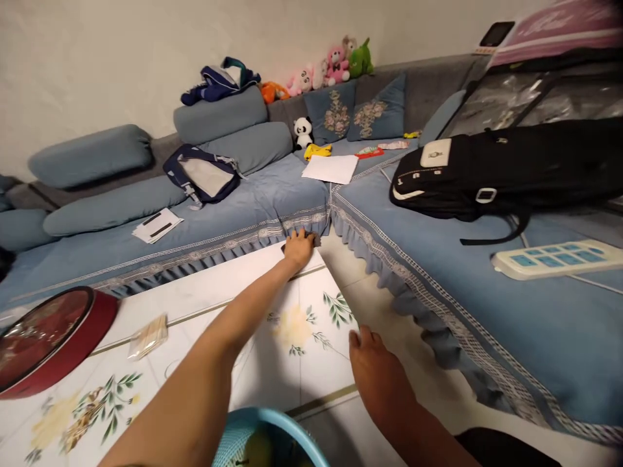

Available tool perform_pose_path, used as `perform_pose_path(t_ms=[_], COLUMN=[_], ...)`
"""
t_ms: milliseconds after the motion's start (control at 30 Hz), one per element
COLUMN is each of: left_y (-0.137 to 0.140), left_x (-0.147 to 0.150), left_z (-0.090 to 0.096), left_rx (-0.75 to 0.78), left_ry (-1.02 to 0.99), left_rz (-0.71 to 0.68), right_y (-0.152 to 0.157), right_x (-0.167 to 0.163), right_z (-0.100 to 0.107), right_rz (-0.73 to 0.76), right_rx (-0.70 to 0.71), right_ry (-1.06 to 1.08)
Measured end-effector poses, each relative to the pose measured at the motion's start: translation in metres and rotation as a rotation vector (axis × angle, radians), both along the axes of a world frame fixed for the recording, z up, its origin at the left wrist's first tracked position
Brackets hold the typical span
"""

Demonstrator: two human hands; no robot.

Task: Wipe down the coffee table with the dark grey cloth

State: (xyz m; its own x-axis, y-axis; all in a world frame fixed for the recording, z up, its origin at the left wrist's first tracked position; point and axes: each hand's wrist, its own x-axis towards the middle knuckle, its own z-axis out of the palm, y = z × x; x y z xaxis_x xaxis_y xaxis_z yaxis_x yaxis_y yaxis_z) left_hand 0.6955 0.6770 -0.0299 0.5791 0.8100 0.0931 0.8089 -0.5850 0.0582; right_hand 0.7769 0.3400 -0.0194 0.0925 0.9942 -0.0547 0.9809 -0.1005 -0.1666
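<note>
My left hand (pixel 298 251) is stretched to the far corner of the white table (pixel 311 363), its fingers closed over a dark grey cloth (pixel 317 239) pressed against the tabletop. Most of the cloth is hidden beneath the palm. At the table's right edge, my right hand (pixel 374 363) has its fingers curled on the rim, gripping it. Printed leaves and yellow flowers decorate the table surface. A light blue plastic basket (pixel 265 415) stands at the bottom, below my left forearm, with roundish items dimly visible inside.
A round red box with a clear lid (pixel 104 318) and a small packet of thin sticks (pixel 150 336) lie on the table's left. A blue-covered corner sofa (pixel 272 188) surrounds it, bearing a black bag (pixel 535 168), a power strip (pixel 559 258), papers (pixel 331 168) and soft toys (pixel 335 65).
</note>
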Motion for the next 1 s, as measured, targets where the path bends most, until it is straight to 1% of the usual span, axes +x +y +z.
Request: perform_pose_path(t_ms=[67, 100, 167, 200, 233, 300, 367, 467, 500, 533, 567, 600, 633, 667, 733, 833, 867, 900, 933, 967, 1000], left_y=[0.011, 0.015, 0.022, 0.023, 0.023, 0.018, 0.004, -0.024, -0.032, -0.037, -0.040, -0.041, -0.039, -0.037, -0.034, -0.036, -0.039, -0.041, -0.044, -0.046, -0.047], left_x=[0.009, 0.008, -0.007, -0.021, -0.040, -0.090, -0.150, -0.237, -0.260, -0.276, -0.284, -0.285, -0.277, -0.262, -0.213, -0.121, -0.095, -0.076, -0.064, -0.061, -0.068], left_z=[-0.002, -0.003, -0.004, -0.003, -0.002, 0.003, 0.013, 0.034, 0.042, 0.050, 0.057, 0.062, 0.064, 0.064, 0.053, 0.023, 0.014, 0.008, 0.004, 0.003, 0.004], left_rx=[-0.004, -0.010, -0.021, -0.026, -0.030, -0.036, -0.042, -0.046, -0.046, -0.047, -0.050, -0.055, -0.062, -0.070, -0.079, -0.071, -0.067, -0.063, -0.064, -0.068, -0.075], left_ry=[-0.011, -0.012, -0.004, 0.003, 0.014, 0.040, 0.071, 0.127, 0.146, 0.165, 0.182, 0.197, 0.207, 0.211, 0.200, 0.149, 0.131, 0.113, 0.099, 0.089, 0.084], left_rz=[0.081, 0.118, 0.199, 0.244, 0.290, 0.384, 0.487, 0.667, 0.724, 0.774, 0.813, 0.836, 0.841, 0.824, 0.728, 0.492, 0.412, 0.333, 0.259, 0.195, 0.146], right_y=[0.003, 0.003, 0.004, 0.004, 0.004, 0.003, 0.002, 0.000, -0.001, -0.002, -0.002, -0.003, -0.004, -0.004, -0.004, -0.003, -0.003, -0.003, -0.002, -0.002, -0.002], right_x=[-0.004, -0.005, -0.005, -0.004, -0.002, 0.003, 0.008, 0.011, 0.011, 0.011, 0.010, 0.008, 0.007, 0.006, 0.004, 0.002, 0.002, 0.001, -0.001, -0.002, -0.003], right_z=[0.004, 0.007, 0.013, 0.015, 0.016, 0.015, 0.011, 0.008, 0.008, 0.009, 0.010, 0.011, 0.012, 0.013, 0.012, 0.009, 0.007, 0.006, 0.005, 0.005, 0.006], right_rz=[-0.029, -0.029, -0.003, 0.008, 0.018, 0.033, 0.047, 0.061, 0.063, 0.065, 0.066, 0.067, 0.067, 0.071, 0.083, 0.108, 0.113, 0.114, 0.114, 0.112, 0.109], right_rx=[-0.015, -0.029, -0.063, -0.078, -0.089, -0.097, -0.100, -0.108, -0.109, -0.106, -0.101, -0.092, -0.081, -0.065, -0.028, 0.027, 0.044, 0.055, 0.065, 0.071, 0.073], right_ry=[-0.100, -0.137, -0.179, -0.191, -0.196, -0.185, -0.161, -0.142, -0.139, -0.137, -0.137, -0.142, -0.150, -0.163, -0.200, -0.264, -0.284, -0.303, -0.317, -0.327, -0.330])
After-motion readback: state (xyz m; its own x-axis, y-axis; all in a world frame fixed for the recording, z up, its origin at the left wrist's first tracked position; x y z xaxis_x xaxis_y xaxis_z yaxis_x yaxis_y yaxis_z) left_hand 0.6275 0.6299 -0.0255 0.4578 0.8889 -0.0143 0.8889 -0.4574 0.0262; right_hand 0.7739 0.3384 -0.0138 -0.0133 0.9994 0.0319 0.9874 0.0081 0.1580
